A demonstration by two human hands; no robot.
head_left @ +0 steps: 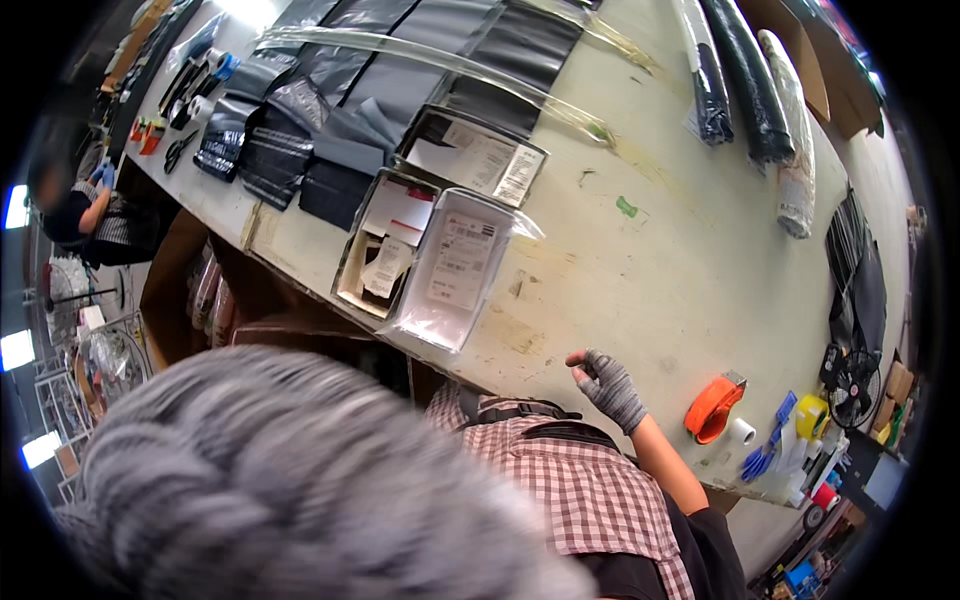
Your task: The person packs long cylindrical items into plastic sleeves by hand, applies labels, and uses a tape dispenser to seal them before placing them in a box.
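Note:
A large blurred grey knit shape, apparently my gloved left hand (300, 480), fills the lower left close to the camera; its fingers are smeared and anything in them is hidden. My right hand (610, 390), in a grey fingerless glove, is at the table's near edge with loosely bent fingers apart and nothing visible in them. To its left on the table stand a clear plastic bin (457, 265) with printed labels inside, a dark-rimmed box (345, 275) with paper slips, and another box (545, 165) of labels behind them. Right of my right hand lies an orange tape dispenser (712, 408).
Grey and black plastic bags (400, 75) cover the far left, crossed by a clear strip (440, 58). Wrapped rolls (745, 80) lie at the far right. Scissors (178, 152), a white roll (742, 431), blue gloves (765, 455) and a black fan (853, 388) are around. Another person (85, 215) stands left.

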